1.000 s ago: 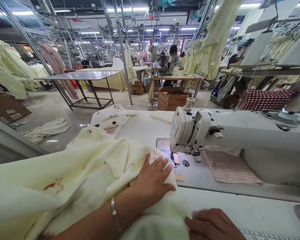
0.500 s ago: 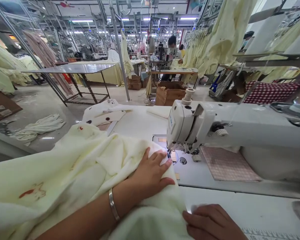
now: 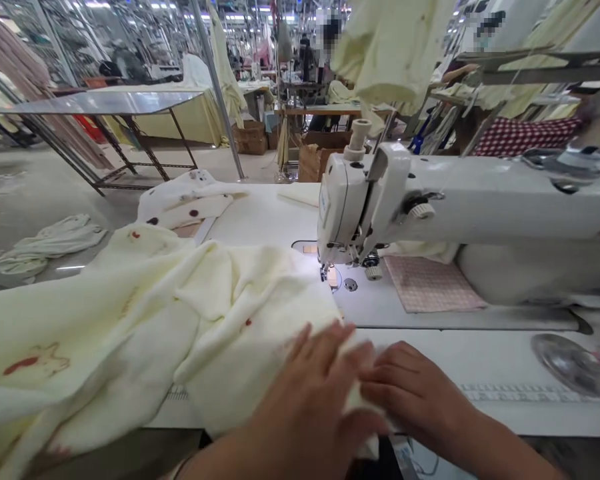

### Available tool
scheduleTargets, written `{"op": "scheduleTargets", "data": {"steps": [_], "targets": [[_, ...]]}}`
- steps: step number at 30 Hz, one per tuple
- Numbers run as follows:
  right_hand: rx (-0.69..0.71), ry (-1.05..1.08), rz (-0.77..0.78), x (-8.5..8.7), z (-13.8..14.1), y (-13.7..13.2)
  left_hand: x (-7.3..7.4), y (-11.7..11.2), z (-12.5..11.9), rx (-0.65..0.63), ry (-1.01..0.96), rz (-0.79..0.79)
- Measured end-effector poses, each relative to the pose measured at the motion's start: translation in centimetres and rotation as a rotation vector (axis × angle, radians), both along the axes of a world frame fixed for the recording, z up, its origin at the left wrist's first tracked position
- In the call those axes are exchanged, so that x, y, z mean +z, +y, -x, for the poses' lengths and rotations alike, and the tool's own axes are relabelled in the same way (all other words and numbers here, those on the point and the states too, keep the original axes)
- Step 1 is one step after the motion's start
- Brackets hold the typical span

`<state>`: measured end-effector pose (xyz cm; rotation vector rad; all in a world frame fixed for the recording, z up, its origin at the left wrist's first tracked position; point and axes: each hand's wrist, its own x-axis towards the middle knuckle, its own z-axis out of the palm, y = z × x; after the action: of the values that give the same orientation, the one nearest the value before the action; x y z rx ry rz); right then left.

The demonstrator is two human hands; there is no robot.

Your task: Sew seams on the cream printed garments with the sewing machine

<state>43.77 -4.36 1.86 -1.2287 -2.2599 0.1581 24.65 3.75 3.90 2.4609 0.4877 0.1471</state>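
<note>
Both hands are on the cream fabric (image 3: 130, 333) at the counter's (image 3: 505, 420) front edge. Left hand (image 3: 310, 380): fingers spread, lying on a fold. Right hand (image 3: 415, 390): fingers partly curled over the cloth edge, just beside the left. Can't tell if either is pinching or only pressing; the cloth between them is partly hidden. The fabric lies bunched across the counter, its near edge just left of the needle (image 3: 324, 272) on the sewing machine (image 3: 360, 200), and the bulk hangs off the front and left. Risks: that hanging weight could drag the cloth off the counter or pull the fold out from under the hands. Loose folds this close to the needle could snag or get caught under the foot (image 3: 373, 272). The hands are well clear of the needle for now, so finger risk looks low. The pink checked mat (image 3: 433, 283) sits right of the needle, apart from the cloth.
</note>
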Motion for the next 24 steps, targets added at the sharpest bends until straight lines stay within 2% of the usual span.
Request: {"op": "scheduleTargets", "data": {"steps": [2,4,6,7,11,14,17,21,24], "targets": [[-0.002,-0.004,-0.014,0.1,0.0,-0.1,-0.5,1.6,0.0,0.015,0.004,-0.161],[0.000,-0.026,-0.026,0.2,-0.1,-0.2,-1.0,2.9,0.5,-0.057,0.014,-0.315],[0.016,-0.063,-0.017,0.4,-0.2,-0.3,-1.2,3.5,1.1,-0.141,0.047,-0.398],[0.023,-0.082,-0.010,0.4,-0.3,-0.5,-1.1,3.4,1.2,-0.142,0.064,-0.428],[0.047,-0.095,-0.009,0.5,-0.6,-0.9,-0.8,0.6,0.3,-0.047,0.038,-0.528],[0.037,-0.080,-0.034,0.5,-0.7,-1.3,-1.7,-1.8,-0.7,0.024,-0.057,-0.606],[0.062,-0.133,-0.060,0.5,-0.9,-1.7,-2.4,-2.2,-0.5,0.060,-0.016,-0.607],[0.092,-0.192,-0.044,0.4,-1.3,-2.1,-1.8,-0.9,0.6,-0.006,0.044,-0.523],[0.105,-0.248,-0.034,1.0,-1.3,-2.1,-1.7,-0.4,0.7,0.008,0.019,-0.559]]}}
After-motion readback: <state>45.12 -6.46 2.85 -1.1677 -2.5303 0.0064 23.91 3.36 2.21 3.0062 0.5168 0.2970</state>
